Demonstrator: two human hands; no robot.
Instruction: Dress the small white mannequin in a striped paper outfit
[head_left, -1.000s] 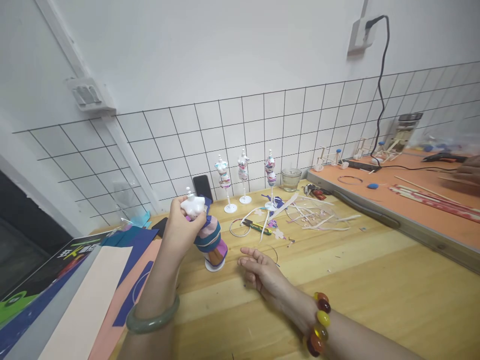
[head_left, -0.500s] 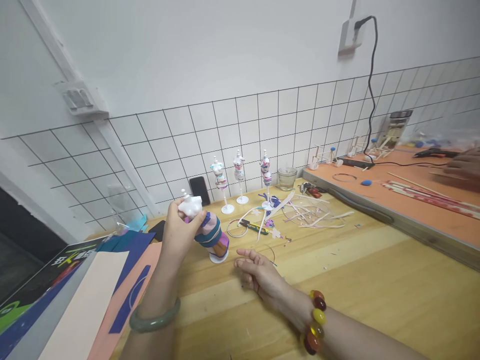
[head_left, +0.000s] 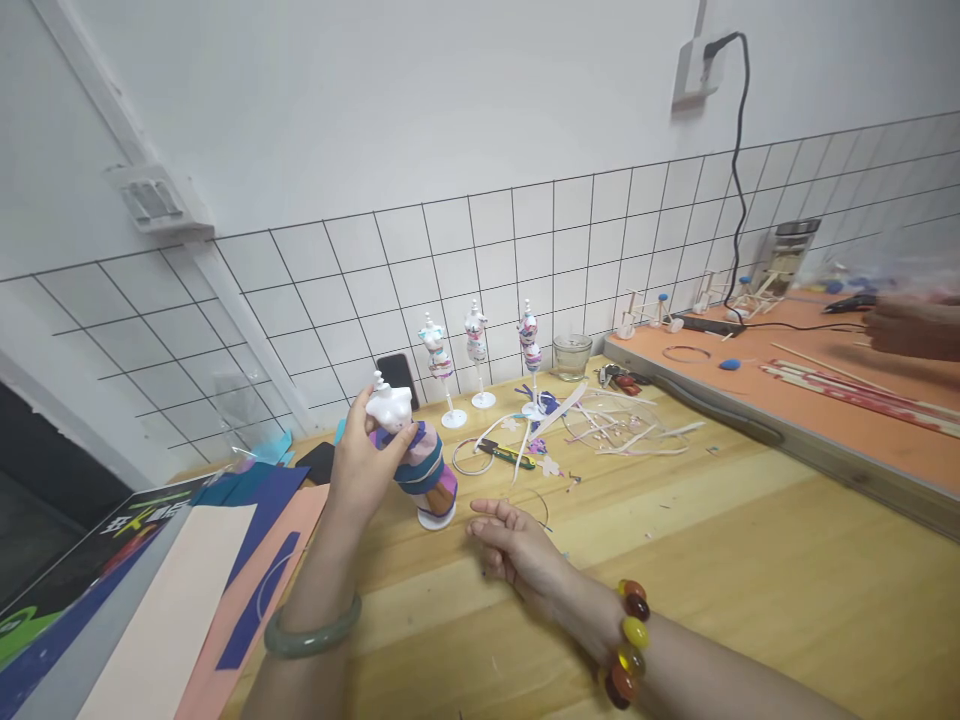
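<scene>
The left hand [head_left: 365,455] clamps the mannequin [head_left: 391,408], seemingly to steady it; the right hand [head_left: 521,548], nearer, is loosely curled, empty.

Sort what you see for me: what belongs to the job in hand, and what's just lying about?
Job in hand:
dressed mannequin, gripped by the left hand
probably the coloured sheets
perhaps the cutter

Probably just lying about:
phone
glass
blue ball
three mannequins standing behind, untouched
</scene>
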